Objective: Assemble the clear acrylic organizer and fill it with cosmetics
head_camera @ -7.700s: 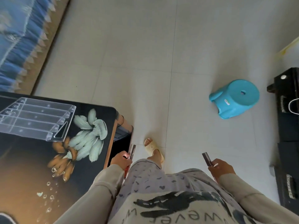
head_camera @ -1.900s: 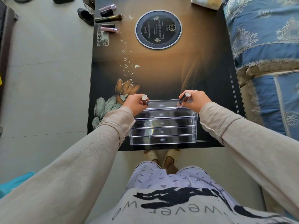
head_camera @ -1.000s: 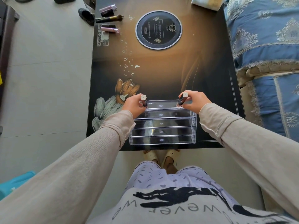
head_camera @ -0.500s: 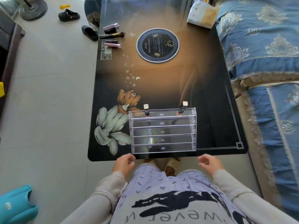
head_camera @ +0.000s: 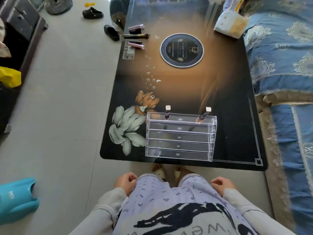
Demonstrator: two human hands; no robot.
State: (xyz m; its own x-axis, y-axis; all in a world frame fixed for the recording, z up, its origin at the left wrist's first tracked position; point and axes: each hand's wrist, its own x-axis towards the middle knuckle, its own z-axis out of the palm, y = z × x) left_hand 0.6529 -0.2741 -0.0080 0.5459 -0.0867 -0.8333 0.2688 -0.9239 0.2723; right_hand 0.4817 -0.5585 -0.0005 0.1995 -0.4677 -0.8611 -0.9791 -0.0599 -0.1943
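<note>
The clear acrylic organizer (head_camera: pixel 179 138), a stepped rack with several long rows, stands near the front edge of the dark table (head_camera: pixel 237 116). Two slim tubes stand in its back row: one upright at the left (head_camera: pixel 167 113) and one leaning at the right (head_camera: pixel 203 115). More cosmetics (head_camera: pixel 135 36), pink tubes and a brush, lie at the table's far left corner. My left hand (head_camera: pixel 126 181) and my right hand (head_camera: pixel 221 184) rest by my hips below the table edge, fingers loosely curled, holding nothing.
A round black disc (head_camera: pixel 182 50) sits in the far middle of the table and a white packet (head_camera: pixel 229 26) at its far right corner. A blue sofa (head_camera: pixel 284 65) runs along the right. A turquoise stool (head_camera: pixel 15 199) and dark slippers (head_camera: pixel 111 32) lie on the floor at left.
My hands let go of the two tubes in the organizer's back row and drew back to my hips. The view has pulled back from the table.
</note>
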